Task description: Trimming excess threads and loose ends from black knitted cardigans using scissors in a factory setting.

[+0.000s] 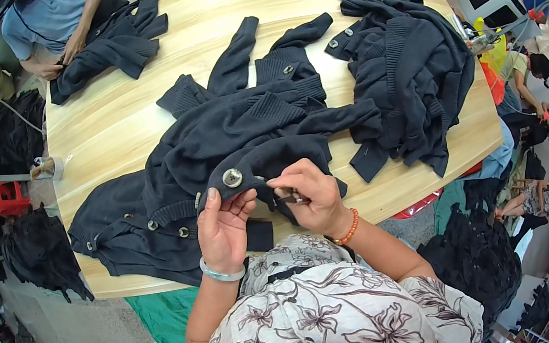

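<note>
Dark knit garment (pixel 264 155) held at its buttoned edge between two hands

The garment lies at the near edge of the pale wood-grain counter (pixel 102 138), around its middle, with one edge lifted toward the person. It is a very dark, blue-black knit, soft and matt, thick enough to fall in rounded folds. A large round button (pixel 232 178), glossy and mottled grey and cream, faces up on the raised edge.

The left hand (pixel 221 233) has its thumb and fingers closed on that edge, just on the near side of the button. The right hand (pixel 316 197) is curled just to the right, its fingers narrowed around a small dark metallic tool (pixel 293 198), mostly hidden by the grip; whether they also pinch the cloth I cannot tell.

More dark knitwear (pixel 111 217) spreads to the left, showing smaller-looking buttons (pixel 153 225). The folds overlap so closely that where the held piece ends is unclear. Farther off lie ribbed bands and sleeves. A separate dark heap (pixel 410 69) covers the right side, and at the far left a co-worker (pixel 50 24) handles another dark garment (pixel 113 53).
</note>
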The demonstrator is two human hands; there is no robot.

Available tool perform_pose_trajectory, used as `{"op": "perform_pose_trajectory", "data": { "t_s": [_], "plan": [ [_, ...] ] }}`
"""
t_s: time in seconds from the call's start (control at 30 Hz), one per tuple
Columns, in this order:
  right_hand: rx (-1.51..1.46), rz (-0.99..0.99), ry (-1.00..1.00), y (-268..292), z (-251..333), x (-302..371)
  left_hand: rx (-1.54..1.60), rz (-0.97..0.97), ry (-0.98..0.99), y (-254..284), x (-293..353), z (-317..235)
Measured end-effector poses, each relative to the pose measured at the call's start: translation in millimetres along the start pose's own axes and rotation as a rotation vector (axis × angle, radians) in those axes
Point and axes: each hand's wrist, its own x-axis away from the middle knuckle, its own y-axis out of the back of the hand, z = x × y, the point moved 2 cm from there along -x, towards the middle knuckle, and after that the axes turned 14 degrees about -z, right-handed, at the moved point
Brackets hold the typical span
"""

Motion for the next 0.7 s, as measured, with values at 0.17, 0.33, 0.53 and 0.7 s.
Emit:
{"op": "perform_pose_trajectory", "data": {
  "t_s": [0.17, 0.33, 0.53, 0.7],
  "plan": [
    [0.035, -0.123, -0.011, -16, 16, -4, -0.073, 0.063, -0.147, -25, 9, 15],
    [-0.058, -0.171, -0.17, -21, 14, -6, -0.023, 0.013, -0.17, -26, 17, 36],
    [-0.155, -0.128, -0.276, -16, 7, -11, -0.256, 0.039, -0.481, -28, 16, 43],
    [-0.122, -0.154, -0.178, -11, 10, -15, -0.467, 0.034, -0.652, -20, 14, 42]
  ]
}}
